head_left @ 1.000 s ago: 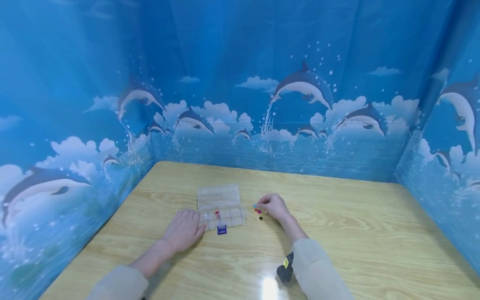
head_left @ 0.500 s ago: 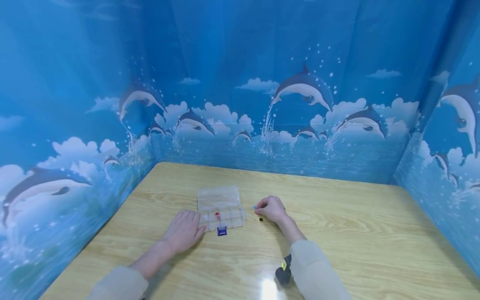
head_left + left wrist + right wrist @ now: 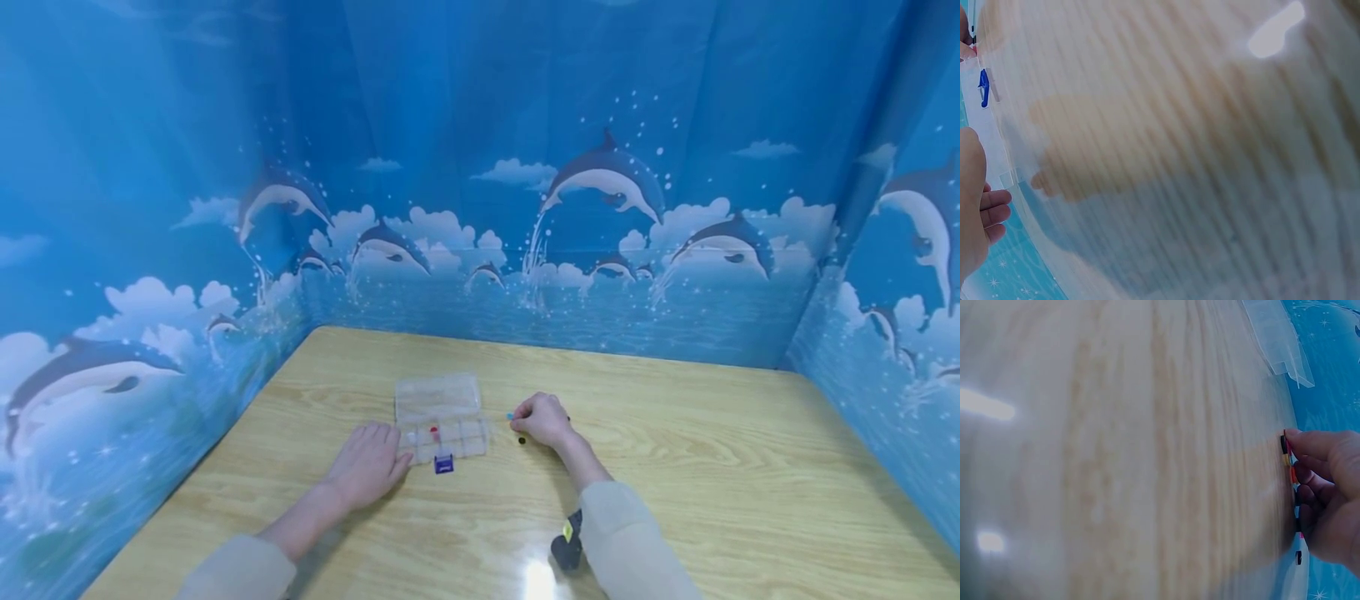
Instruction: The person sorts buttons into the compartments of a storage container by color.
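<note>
A clear plastic compartment box point(image 3: 472, 443) lies on the table with its lid point(image 3: 438, 398) folded back. A small red piece point(image 3: 433, 430) sits in one compartment, and a blue-purple latch point(image 3: 444, 464) is at the front. My left hand point(image 3: 366, 465) rests at the box's left edge, fingers extended. Right of the box, my right hand point(image 3: 545, 419) bends over small round coloured pieces. Its fingertips pinch a thin red disc point(image 3: 1289, 447) in the right wrist view. A light-blue disc point(image 3: 510, 416) and a black disc point(image 3: 522, 441) show beside the fingers; others are hidden under the hand.
The wood-grain table point(image 3: 697, 467) extends to the right and front. A blue dolphin-print curtain point(image 3: 480, 192) stands around its back and sides. A black device point(image 3: 567, 546) with a yellow mark is at the right sleeve point(image 3: 630, 533).
My right hand has moved slightly left and nearer, covering the red and pink discs that showed a second ago. The left hand and the box stay in place.
</note>
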The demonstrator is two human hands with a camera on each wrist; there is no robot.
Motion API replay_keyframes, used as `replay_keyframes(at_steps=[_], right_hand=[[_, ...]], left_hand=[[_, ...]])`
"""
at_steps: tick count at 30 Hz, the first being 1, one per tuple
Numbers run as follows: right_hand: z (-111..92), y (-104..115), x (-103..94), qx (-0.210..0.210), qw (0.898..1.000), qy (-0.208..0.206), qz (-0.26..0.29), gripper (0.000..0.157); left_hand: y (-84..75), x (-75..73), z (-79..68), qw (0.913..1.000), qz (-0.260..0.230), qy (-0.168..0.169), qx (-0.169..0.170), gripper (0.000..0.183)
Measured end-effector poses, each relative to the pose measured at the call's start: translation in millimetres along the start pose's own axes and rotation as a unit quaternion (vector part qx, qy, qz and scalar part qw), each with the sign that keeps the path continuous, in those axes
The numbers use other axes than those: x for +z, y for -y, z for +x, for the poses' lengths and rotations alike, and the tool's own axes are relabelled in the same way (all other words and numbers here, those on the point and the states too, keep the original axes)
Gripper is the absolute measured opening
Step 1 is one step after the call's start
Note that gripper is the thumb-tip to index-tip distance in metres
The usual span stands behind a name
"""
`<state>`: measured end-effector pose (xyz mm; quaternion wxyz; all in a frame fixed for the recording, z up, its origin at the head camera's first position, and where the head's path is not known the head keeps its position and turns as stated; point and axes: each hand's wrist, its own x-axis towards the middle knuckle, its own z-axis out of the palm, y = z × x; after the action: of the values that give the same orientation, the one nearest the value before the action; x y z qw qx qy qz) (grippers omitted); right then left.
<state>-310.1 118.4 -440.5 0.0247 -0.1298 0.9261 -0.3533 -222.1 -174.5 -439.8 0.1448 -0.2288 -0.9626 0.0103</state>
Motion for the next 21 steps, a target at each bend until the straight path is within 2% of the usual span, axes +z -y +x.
replay_keyframes(at_steps=[11,21], right_hand=[[0.7,-4.0,2.6,-0.023,1.0,0.001,-0.004,0.012],[0.4,-6.0,1.2,-0.042,0.999,0.004,0.02,0.014]], left_hand=[[0.0,0.9,-1.1,1.0,0.006,-0.001,0.003,0.035],[-1.6,-2.4,-0.7,1.0,0.0,0.005,0.0,0.036]])
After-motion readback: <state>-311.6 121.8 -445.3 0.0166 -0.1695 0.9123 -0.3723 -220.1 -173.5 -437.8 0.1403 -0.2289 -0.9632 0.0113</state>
